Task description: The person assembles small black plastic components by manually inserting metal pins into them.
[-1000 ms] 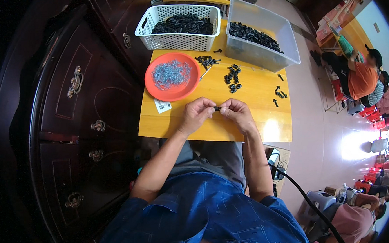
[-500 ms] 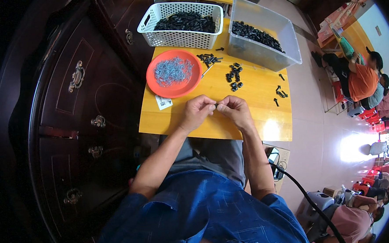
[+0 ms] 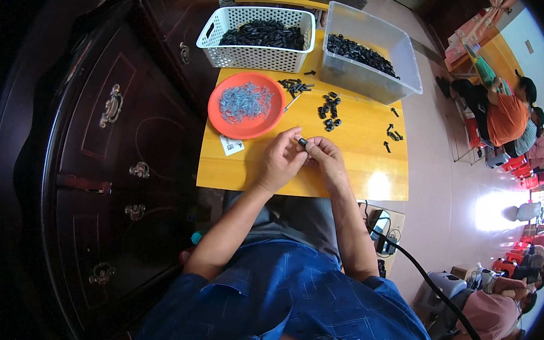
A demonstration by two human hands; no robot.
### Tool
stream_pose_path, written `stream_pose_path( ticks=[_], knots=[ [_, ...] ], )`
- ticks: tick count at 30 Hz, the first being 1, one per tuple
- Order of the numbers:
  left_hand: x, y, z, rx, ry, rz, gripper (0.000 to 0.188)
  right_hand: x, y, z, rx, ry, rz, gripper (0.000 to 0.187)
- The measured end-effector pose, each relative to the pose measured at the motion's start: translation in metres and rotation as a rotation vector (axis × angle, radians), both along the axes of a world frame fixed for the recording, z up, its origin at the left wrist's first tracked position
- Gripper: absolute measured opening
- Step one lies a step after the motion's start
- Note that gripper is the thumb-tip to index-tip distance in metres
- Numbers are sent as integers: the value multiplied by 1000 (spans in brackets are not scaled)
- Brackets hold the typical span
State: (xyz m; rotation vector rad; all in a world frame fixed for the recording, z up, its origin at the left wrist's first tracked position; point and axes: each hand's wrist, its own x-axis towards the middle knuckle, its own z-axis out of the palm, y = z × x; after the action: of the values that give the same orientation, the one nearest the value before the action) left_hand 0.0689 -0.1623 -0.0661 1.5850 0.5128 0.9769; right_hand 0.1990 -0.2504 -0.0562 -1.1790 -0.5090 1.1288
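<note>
A small black tube-shaped plastic part [image 3: 303, 142] sits between my two hands, over the near part of the yellow table. My right hand [image 3: 327, 158] pinches it, the thumb pressed against its right end. My left hand [image 3: 279, 162] is curled close beside it, index finger near the part's far side and thumb below. Whatever the left fingers hold is hidden. Ahead of the hands lie loose short black parts [image 3: 329, 108]. Left of them is an orange-red plate [image 3: 218, 122] with a heap of thin silvery pieces.
A white perforated basket [image 3: 260, 58] and a clear plastic bin [image 3: 366, 85], both holding black parts, stand at the table's far side. Black screw-shaped pieces [image 3: 295, 87] lie beside a thin pen-like tool [image 3: 294, 102]. A white card [image 3: 232, 145] is near the plate. Dark cabinets stand left; people sit right.
My hands have shifted from a fingertip-to-fingertip pinch; the left hand has turned, its index finger reaching farther forward. More of the black part now shows. The view has shifted slightly.
</note>
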Motion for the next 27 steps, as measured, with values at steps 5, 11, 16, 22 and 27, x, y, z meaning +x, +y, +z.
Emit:
stream_pose_path(
  ticks=[5,11,16,22,27],
  knots=[
    [-1,0,1,298,156,87,41,-7,0,-17,49,48,-13,12],
    [-3,0,4,365,189,107,32,-6,-5,-5,66,158,24,33],
    [-3,0,2,203,146,33,23,2,-10,-8,52,246,-42,43],
    [-1,0,2,149,97,-27,22,8,-11,-6,44,199,-67,42],
    [-5,1,8,249,192,9,26,5,-6,5,-49,27,18,34]
  ],
)
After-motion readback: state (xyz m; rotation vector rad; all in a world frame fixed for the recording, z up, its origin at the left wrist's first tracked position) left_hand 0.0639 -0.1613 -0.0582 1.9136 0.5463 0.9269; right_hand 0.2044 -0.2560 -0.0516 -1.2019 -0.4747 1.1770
